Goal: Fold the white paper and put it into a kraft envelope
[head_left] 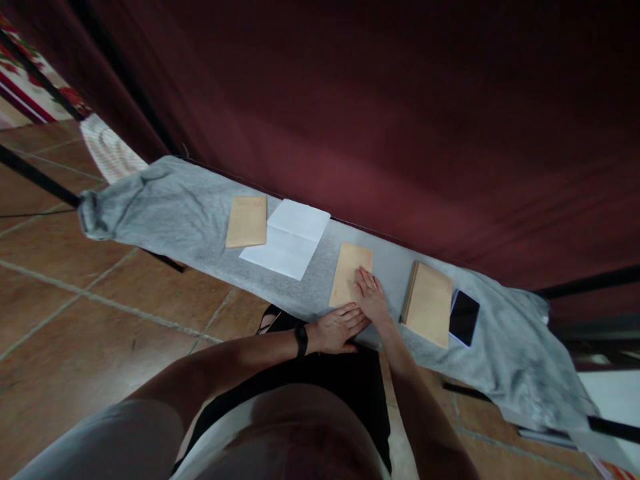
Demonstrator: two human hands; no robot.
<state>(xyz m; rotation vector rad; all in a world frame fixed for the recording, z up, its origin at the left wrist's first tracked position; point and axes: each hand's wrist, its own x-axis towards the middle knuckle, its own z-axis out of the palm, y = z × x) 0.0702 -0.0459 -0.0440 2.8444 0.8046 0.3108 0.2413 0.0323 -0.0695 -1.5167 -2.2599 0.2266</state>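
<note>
Item: brown envelope [349, 270], flat on the grey cloth [175, 213] covering a narrow table, near its front edge, between a white sheet [293, 239] and a stack of brown envelopes [429, 303]. Right hand [371, 297] lies open, palm down on its lower right corner, gripping nothing; left hand [340, 328] rests flat at the lower edge, fingers extended, wearing a black wristband [301, 340]. Handling advice: press evenly, keeping edges square so the paper does not crease or slide. Appearance: plain tan, rectangular, unmarked, slightly angled. Nearby: second brown envelope [247, 221]; dark phone [464, 318]
</note>
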